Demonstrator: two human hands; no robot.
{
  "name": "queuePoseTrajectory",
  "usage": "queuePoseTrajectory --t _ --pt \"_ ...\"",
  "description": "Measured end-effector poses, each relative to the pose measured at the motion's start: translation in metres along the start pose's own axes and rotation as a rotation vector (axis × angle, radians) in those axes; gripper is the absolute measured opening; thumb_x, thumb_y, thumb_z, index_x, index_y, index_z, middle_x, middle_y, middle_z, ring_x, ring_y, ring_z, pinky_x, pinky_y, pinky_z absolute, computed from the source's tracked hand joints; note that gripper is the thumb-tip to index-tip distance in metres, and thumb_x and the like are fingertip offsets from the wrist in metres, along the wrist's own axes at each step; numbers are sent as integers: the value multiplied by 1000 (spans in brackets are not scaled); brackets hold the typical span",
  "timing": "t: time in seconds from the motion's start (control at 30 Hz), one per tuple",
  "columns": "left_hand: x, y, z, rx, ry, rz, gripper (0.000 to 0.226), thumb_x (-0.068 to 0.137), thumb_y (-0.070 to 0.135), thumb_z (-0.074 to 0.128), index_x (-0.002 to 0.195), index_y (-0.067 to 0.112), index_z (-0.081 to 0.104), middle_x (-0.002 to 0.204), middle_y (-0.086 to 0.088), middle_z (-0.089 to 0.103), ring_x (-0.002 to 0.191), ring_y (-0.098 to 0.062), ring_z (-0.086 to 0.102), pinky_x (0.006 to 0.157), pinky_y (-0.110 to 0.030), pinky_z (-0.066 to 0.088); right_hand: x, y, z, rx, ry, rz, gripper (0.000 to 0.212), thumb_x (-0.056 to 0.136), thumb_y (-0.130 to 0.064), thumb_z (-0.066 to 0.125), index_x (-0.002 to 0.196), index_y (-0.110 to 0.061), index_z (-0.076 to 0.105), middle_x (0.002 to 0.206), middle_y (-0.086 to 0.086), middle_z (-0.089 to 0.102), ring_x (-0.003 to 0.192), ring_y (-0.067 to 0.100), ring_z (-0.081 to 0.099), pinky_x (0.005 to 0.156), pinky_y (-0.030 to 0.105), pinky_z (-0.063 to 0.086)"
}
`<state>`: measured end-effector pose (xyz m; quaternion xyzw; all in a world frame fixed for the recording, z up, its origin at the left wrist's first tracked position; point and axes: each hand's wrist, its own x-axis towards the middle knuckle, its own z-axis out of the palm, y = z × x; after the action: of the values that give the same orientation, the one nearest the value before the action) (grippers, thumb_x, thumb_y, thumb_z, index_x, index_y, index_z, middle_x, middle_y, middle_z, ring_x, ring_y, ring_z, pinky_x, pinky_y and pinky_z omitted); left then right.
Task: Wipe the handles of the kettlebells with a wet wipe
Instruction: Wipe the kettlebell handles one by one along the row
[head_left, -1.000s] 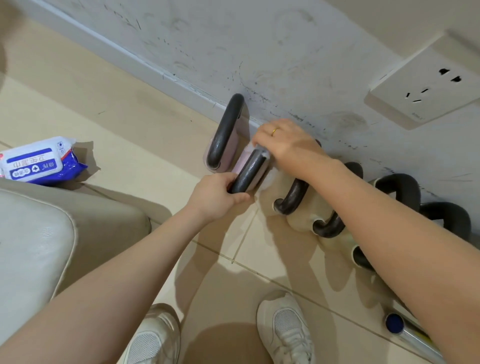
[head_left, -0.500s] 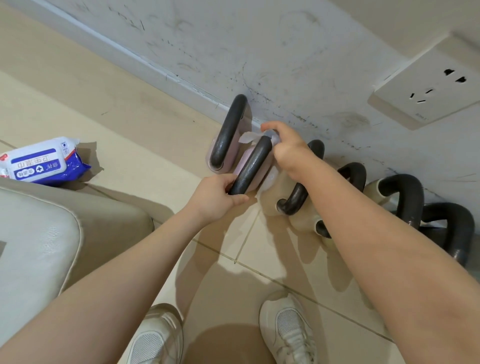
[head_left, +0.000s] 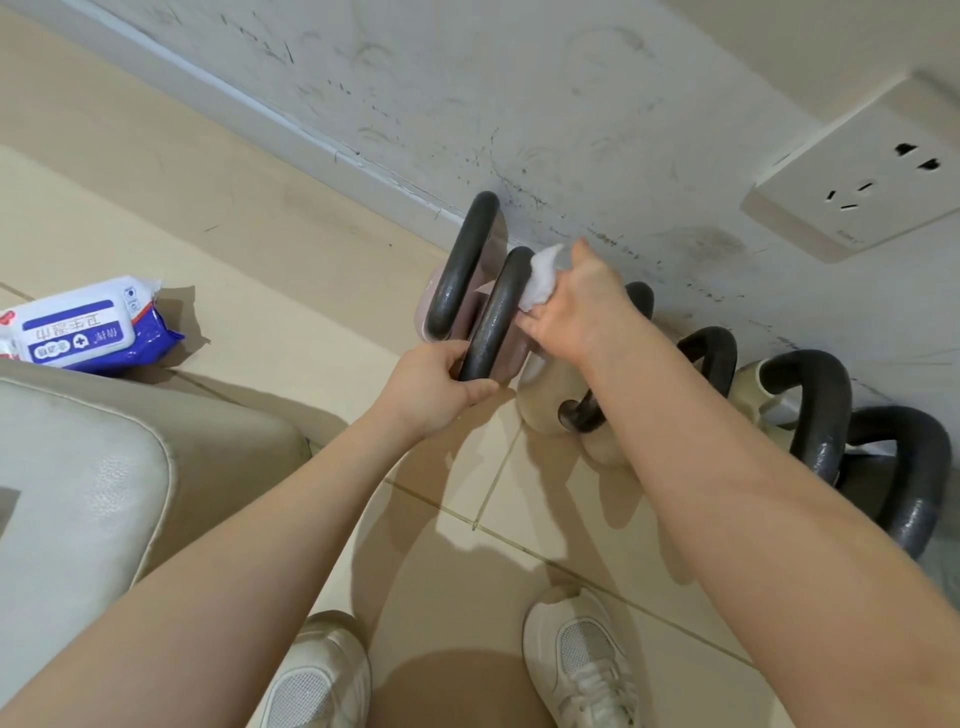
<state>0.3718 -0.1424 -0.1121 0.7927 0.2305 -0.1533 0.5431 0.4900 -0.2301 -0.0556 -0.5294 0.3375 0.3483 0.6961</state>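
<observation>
Kettlebell handle (head_left: 496, 317) gripped by left hand (head_left: 434, 387), right hand (head_left: 576, 309) pinching wet wipe (head_left: 540, 280) against it

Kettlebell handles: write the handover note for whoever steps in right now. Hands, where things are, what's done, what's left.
Left hand: gripping the near end of the second handle, steadying it.
Right hand: pressing the wet wipe against the far end of that same handle.
Kettlebells stand in a row along the wall; the first handle sits just left of the one in work. The wipe pack lies on the floor to the left.
Done: cannot tell which handles are already clean.
Left: finish this handle, then those to the right.
</observation>
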Motion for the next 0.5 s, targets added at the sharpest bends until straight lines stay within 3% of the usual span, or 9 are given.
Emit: queuePoseTrajectory --t 0.07,0.13,0.2,0.27,0.33,0.43,0.5 --pt "1 2 3 32 8 15 21 76 23 70 74 6 57 81 -24 65 70 -25 53 71 -39 48 9 -1 0 -63 64 -19 42 98 -40 33 120 -10 52 133 15 54 122 30 52 103 39 42" --pt "2 6 4 56 17 37 25 76 23 69 78 1 58 84 -25 66 69 -24 52 67 -36 45 11 9 -4 -256 126 -74 40 95 -41 39 102 -6 59 125 20 60 116 35 56 103 45 43" --pt "4 10 5 95 28 53 27 77 25 69 81 0 58 82 -23 65 70 -24 52 67 -37 46 10 12 -8 -276 103 -72 46 94 -44 40 112 -6 57 121 22 62 111 37 60 101 47 45" --pt "7 15 6 141 30 71 27 78 27 68 79 2 58 76 -18 63 69 -24 52 67 -36 46 10 6 -10 -137 52 -16 52 95 -49 34 123 -7 48 116 21 65 103 34 65 95 46 49" --pt "11 21 9 169 20 90 24 78 29 67 72 8 55 69 -8 58 67 -23 51 66 -35 45 17 2 -10 -25 72 -3 56 94 -53 32 121 -6 48 111 21 65 97 32 67 92 46 51" --pt "16 29 12 156 25 87 25 79 29 66 64 21 48 62 2 53 63 -20 49 63 -32 42 13 13 -13 -153 79 -82 60 94 -54 30 85 -5 63 83 16 69 83 28 67 89 40 54" --pt "19 32 12 140 27 85 22 80 28 65 66 20 49 62 3 53 62 -18 47 61 -31 40 6 33 -23 -232 27 -147 69 95 -53 26 83 2 66 89 20 69 87 31 66 90 39 52"
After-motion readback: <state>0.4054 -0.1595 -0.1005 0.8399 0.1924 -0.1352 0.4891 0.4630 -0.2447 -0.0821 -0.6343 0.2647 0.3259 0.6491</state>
